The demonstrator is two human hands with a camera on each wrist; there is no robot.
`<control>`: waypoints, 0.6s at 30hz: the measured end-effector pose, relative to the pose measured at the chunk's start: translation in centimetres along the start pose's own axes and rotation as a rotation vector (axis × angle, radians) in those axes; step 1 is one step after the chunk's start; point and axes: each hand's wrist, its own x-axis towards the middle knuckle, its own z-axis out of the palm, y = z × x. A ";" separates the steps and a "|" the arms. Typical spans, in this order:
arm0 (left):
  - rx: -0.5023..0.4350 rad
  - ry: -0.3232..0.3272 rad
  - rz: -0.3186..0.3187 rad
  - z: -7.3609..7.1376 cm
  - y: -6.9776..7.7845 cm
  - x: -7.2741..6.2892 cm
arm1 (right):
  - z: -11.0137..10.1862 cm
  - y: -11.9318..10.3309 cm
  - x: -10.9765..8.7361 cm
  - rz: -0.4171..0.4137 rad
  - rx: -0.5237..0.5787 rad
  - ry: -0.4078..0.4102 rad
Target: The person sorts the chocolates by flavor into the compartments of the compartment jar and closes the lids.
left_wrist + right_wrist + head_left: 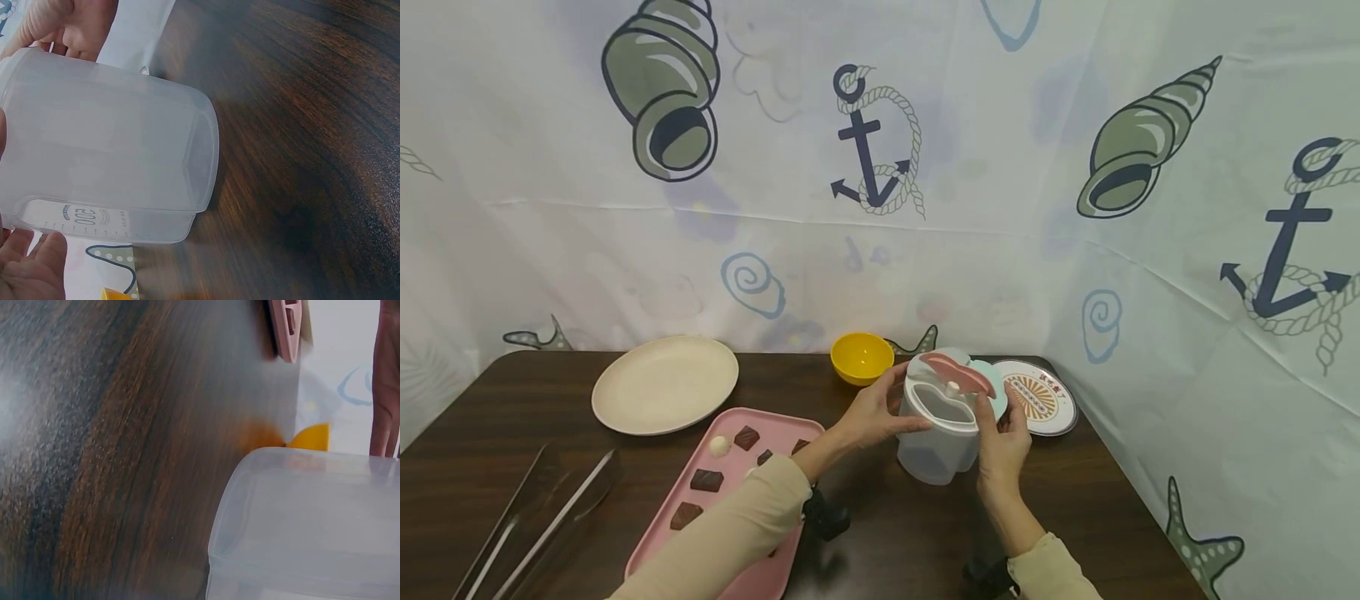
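Note:
A translucent plastic canister [934, 457] with a lid of colored flaps is held upright between both hands. My left hand [874, 414] grips its left side, the thumb on the front and the fingers behind. At the right side of the lid, my right hand [1004, 446] holds the canister with thumb and fingers by the rim. The pink flap [961, 374] is swung aside, exposing one opening at the front, and a pale green flap [1000, 402] sticks out at the right. Measuring marks [84, 217] run along the canister's wall in the left wrist view.
Behind the canister are a yellow bowl [862, 358] and a patterned white plate [1041, 398]. To the left lie a pink tray [658, 533] with several chocolates, a cream oval plate [666, 385] and clear tongs [553, 523]. A printed curtain [985, 275] hangs behind the table.

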 end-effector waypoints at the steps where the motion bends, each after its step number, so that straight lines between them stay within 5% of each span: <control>1: -0.002 0.002 0.000 -0.1 0.0 -0.1 | 0.1 0.0 -0.1 0.002 0.003 0.005; 8: -0.007 -0.007 -0.004 -0.6 1.1 -1.0 | 0.5 0.3 -0.5 -0.002 0.007 0.013; 13: 0.091 0.025 -0.029 -1.4 0.4 -1.6 | 0.5 0.2 -0.6 0.003 0.011 0.024; 18: 0.201 0.094 -0.043 -3.8 1.7 -3.9 | 0.2 -0.3 -0.4 0.003 0.016 0.030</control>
